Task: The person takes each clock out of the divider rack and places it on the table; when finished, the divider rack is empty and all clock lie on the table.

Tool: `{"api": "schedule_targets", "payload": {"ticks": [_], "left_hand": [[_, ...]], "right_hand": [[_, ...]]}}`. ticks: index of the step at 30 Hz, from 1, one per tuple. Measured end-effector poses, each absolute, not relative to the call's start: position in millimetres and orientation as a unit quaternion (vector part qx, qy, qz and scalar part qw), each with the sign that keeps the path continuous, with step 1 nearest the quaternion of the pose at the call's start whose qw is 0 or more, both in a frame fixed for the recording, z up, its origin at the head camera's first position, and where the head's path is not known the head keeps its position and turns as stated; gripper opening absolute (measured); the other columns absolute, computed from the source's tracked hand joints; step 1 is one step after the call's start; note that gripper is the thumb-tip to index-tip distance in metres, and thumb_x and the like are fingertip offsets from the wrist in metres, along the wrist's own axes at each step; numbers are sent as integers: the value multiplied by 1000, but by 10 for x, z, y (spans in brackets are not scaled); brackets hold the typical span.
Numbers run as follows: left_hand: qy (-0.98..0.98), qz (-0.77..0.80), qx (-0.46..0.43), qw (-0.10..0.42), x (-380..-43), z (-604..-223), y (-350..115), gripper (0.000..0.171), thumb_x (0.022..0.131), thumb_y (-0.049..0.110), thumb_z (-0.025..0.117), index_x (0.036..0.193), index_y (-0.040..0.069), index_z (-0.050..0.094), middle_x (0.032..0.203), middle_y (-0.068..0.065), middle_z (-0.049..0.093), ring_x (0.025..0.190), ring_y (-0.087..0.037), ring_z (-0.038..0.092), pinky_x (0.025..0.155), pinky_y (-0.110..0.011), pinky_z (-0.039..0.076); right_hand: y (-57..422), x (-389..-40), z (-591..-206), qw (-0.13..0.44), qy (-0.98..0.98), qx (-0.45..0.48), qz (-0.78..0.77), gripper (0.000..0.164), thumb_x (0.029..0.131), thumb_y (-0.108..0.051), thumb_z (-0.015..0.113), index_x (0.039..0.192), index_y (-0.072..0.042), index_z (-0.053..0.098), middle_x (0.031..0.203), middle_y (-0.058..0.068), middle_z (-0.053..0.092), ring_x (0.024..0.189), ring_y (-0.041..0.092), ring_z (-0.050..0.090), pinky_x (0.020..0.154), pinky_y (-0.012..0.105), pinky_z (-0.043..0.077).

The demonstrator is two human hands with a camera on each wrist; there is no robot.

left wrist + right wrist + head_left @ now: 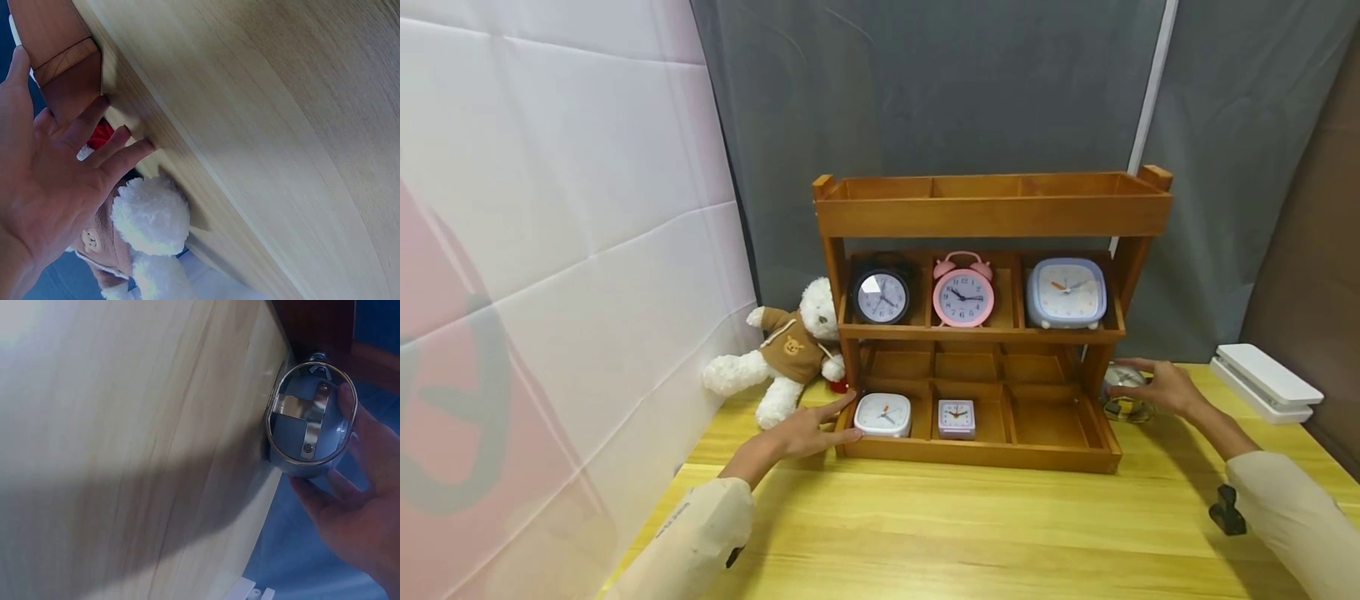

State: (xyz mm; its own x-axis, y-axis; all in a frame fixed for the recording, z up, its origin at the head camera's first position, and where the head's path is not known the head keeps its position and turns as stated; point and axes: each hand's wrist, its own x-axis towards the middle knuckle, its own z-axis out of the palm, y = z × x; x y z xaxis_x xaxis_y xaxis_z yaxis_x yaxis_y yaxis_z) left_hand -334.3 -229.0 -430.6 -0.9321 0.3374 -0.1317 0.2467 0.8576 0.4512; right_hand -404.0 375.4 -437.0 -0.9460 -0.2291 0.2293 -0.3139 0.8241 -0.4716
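My left hand (802,432) has spread, fairly straight fingers against the left end of a brown wooden shelf (992,218). Its thumb lies near a white alarm clock (882,416) in the lower left compartment. Beyond the shelf's right end, my right hand (1167,389) grips a small round silver object (294,439) between thumb and fingers. An oval wire loop and a screwed-on metal bracket face the right wrist camera; what kind of thing it is I cannot tell. Beside the white clock, a small lilac square clock (957,419) stands in the lower middle compartment.
The middle tier holds a black round clock (882,297), a pink twin-bell clock (963,297) and a blue-rimmed clock (1067,292). A white teddy bear (795,350) leans left of the shelf. At the right lies a white flat device (1268,381) on the wooden table (970,533).
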Motion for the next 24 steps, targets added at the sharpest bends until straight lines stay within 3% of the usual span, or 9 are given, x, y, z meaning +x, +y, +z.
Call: {"api": "schedule_targets", "payload": {"ticks": [6, 17, 24], "left_hand": [[958, 221, 149, 103, -3357, -4320, -2295, 83, 98, 66, 59, 166, 30, 28, 157, -20, 46, 141, -49, 44, 117, -60, 36], [958, 224, 150, 100, -3323, -4300, -2288, 83, 97, 67, 59, 166, 31, 28, 155, -21, 49, 141, -49, 45, 116, -60, 36], [959, 220, 150, 101, -3319, -4311, -2296, 84, 97, 67, 59, 166, 29, 29, 157, -19, 47, 141, -47, 46, 116, -60, 37]], "right_hand": [[3734, -4064, -4378, 77, -948, 147, 272, 65, 90, -25, 83, 137, 12, 59, 136, 45, 52, 122, 63, 51, 92, 70, 48], [3723, -4056, -4317, 76, -944, 153, 283, 62, 95, -24, 79, 138, 14, 56, 134, 45, 53, 117, 62, 57, 87, 65, 54], [3708, -3987, -4271, 115, -941, 173, 268, 60, 94, -25, 80, 137, 10, 60, 134, 43, 55, 115, 64, 57, 88, 70, 52]]}}
